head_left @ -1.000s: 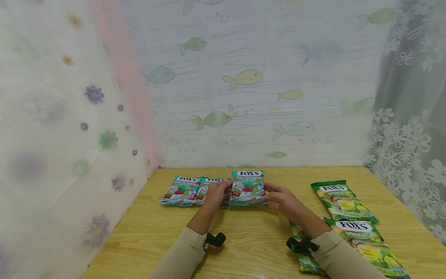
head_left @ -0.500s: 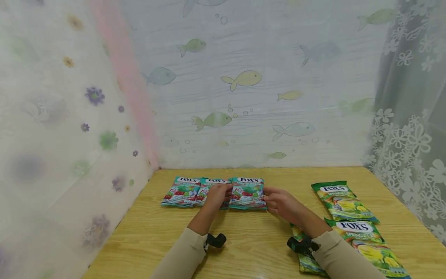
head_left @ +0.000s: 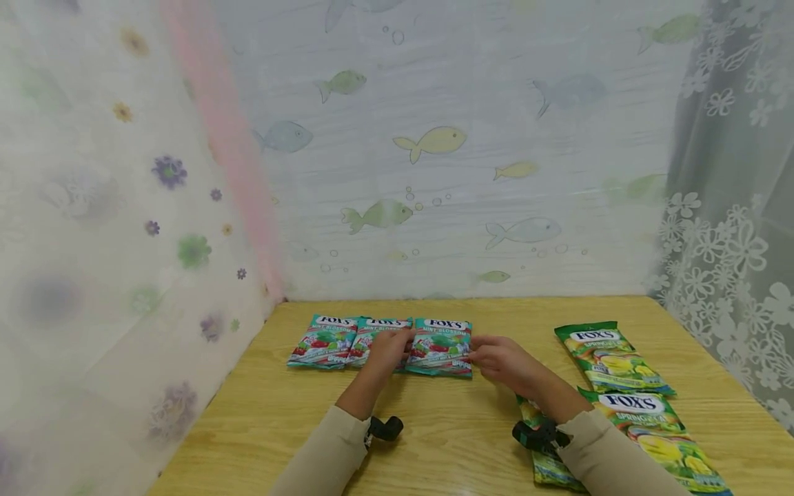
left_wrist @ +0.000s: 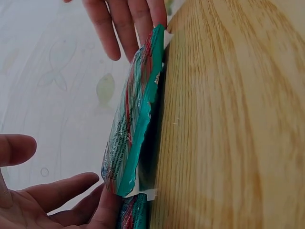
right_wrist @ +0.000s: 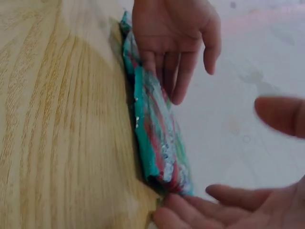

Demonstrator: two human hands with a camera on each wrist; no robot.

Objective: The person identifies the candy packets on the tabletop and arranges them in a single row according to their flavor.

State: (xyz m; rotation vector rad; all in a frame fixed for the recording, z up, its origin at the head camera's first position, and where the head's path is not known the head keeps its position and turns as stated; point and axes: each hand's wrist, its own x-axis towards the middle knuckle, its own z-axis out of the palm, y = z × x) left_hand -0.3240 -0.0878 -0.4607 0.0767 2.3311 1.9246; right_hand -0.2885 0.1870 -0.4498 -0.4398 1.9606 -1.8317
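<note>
Touches 1 teal bag point(head_left: 441, 346) at mid-frame with left hand point(head_left: 387, 350) and right hand point(head_left: 507, 361), without clamping it. Has 3 green bags point(head_left: 657, 441) at lower right.

FOX'S packets point(head_left: 441, 348) on wood-grain table point(head_left: 260, 413)

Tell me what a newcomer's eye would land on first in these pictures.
Probably the teal Fox's packet between the left hand and the right hand, toward the far edge of the table, just right of two matching packets. Next, the green-and-yellow packets on the table's right side. Behind it all, a pale backdrop printed with fish.
</note>
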